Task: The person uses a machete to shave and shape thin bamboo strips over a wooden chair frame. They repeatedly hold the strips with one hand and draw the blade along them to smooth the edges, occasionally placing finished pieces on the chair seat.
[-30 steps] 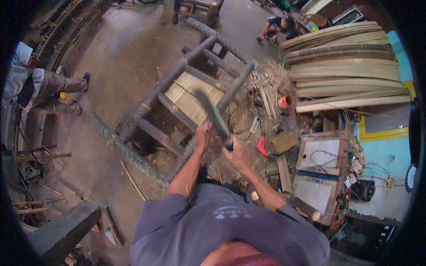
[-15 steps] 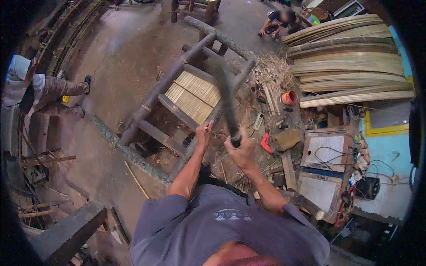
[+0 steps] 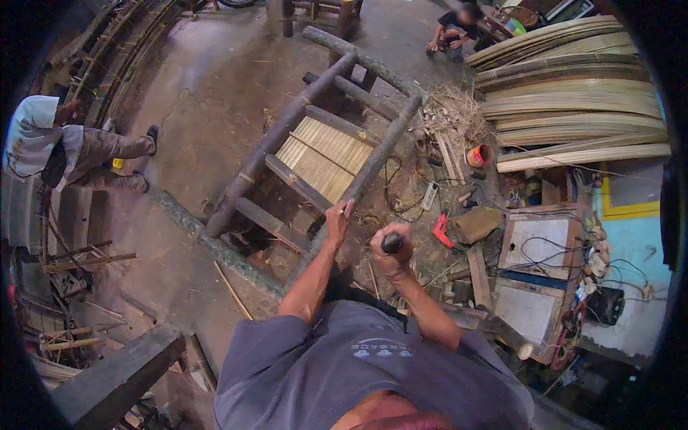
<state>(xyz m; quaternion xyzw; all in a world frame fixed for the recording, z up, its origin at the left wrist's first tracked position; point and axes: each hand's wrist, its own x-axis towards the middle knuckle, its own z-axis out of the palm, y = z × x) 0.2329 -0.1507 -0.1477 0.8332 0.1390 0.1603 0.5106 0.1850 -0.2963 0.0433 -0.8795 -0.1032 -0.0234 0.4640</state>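
Observation:
A wooden frame of dark round poles (image 3: 251,175) stands before me, with a panel of pale bamboo slats (image 3: 326,154) set in its middle. At the frame's near rail, beside the panel's lower corner, my left hand (image 3: 338,218) is closed; whatever its fingers pinch is too small to make out. To its right, my right hand (image 3: 393,254) is wrapped round a dark tool (image 3: 392,243), seen almost end-on, so its length and kind are hidden. The tool is apart from the frame.
Long bundles of bamboo strips (image 3: 573,100) lie at the far right. A red power tool (image 3: 443,231), an orange can (image 3: 479,155) and a white box (image 3: 537,244) with cables are nearer. One person (image 3: 86,143) sits at left; another (image 3: 459,32) crouches at the back.
The dark tool in my right hand, raised lengthwise and blurred before, now points nearly end-on toward me. My left hand stays at the rail. The view has shifted slightly.

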